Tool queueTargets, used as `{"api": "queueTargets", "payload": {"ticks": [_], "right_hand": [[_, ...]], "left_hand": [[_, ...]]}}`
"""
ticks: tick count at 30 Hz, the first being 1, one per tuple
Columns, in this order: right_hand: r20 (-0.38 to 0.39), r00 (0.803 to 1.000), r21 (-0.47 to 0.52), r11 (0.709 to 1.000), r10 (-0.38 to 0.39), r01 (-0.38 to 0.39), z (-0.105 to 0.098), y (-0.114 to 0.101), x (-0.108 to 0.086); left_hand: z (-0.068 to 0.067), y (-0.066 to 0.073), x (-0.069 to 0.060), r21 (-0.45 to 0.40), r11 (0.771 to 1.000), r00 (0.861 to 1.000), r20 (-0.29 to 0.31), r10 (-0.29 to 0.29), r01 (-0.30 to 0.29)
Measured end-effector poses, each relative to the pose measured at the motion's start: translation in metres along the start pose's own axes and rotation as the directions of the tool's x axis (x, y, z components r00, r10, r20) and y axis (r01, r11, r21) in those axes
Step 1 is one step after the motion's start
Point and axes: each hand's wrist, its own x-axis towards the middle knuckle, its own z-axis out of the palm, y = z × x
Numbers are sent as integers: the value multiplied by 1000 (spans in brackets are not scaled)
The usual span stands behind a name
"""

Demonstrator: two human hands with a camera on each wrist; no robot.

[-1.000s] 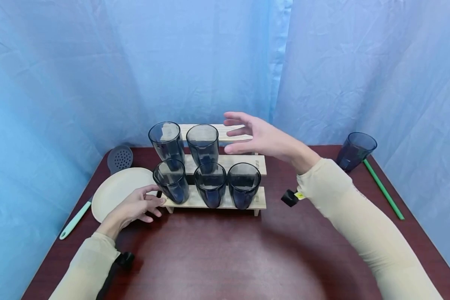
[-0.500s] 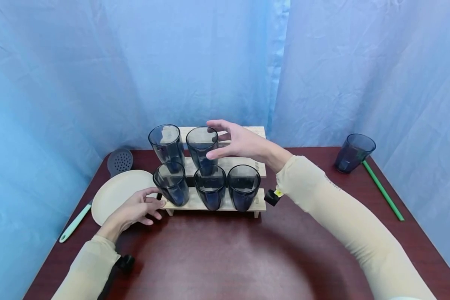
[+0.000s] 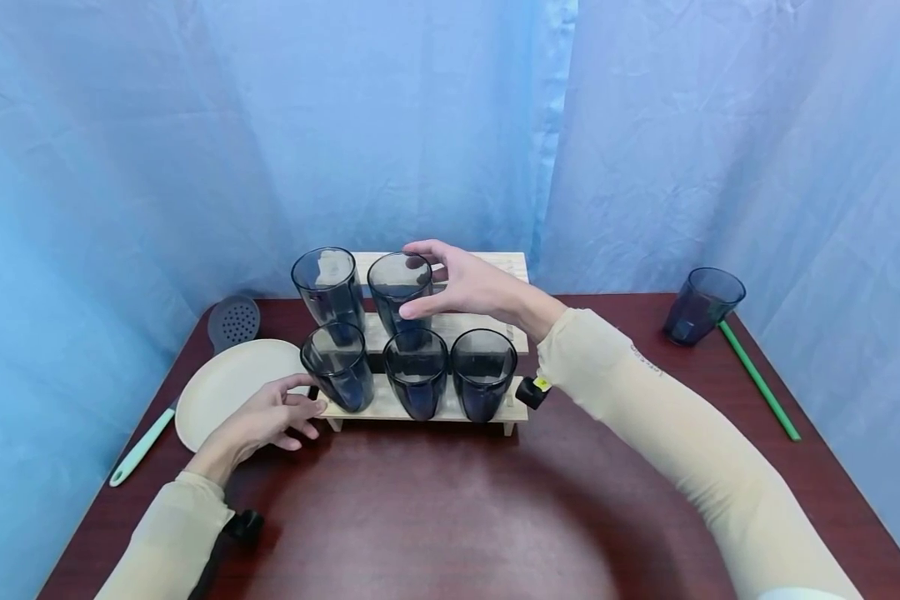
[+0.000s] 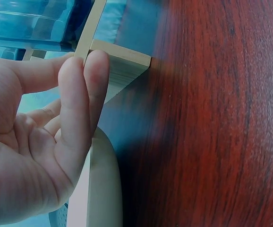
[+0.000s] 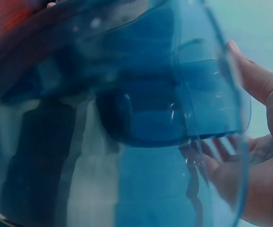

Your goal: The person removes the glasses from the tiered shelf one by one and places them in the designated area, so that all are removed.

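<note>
A two-tier wooden rack (image 3: 383,406) bears several dark tinted glasses. My left hand (image 3: 266,417) pinches the rack's left end; in the left wrist view the fingers (image 4: 72,101) meet at the board's corner. Around the right-hand glass (image 3: 399,287) of the upper tier, my right hand (image 3: 468,285) has its thumb in front and fingers behind. The right wrist view looks through a nearer glass (image 5: 46,156), past which the held glass (image 5: 146,109) shows between thumb and fingers. Beside it stands another upper glass (image 3: 328,283). The lower tier has a left glass (image 3: 339,367), a middle glass (image 3: 417,375) and a right glass (image 3: 483,375).
A cream plate (image 3: 232,387) lies left of the rack, over a slotted turner (image 3: 234,321) with a pale green handle. At the far right a separate glass (image 3: 701,304) stands near a green stick (image 3: 761,379). Blue curtains (image 3: 435,125) surround the table (image 3: 435,517).
My right hand has moved left from above the rack's right part and come around the upper right glass. The left hand keeps its place at the rack's end.
</note>
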Motion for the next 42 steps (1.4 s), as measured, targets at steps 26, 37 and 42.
{"api": "queueTargets", "payload": {"ticks": [26, 37, 42], "right_hand": [[-45, 998, 15, 999, -48, 49, 4, 6, 4], [-105, 994, 61, 998, -26, 33, -8, 15, -8], [-130, 991, 114, 992, -32, 47, -19, 23, -21]], "left_hand": [[-2, -1, 0, -3, 1000, 1000, 6, 6, -6], [-1, -2, 2, -1, 1000, 1000, 3, 8, -8], [-1, -1, 2, 0, 1000, 1000, 2, 8, -8]]}}
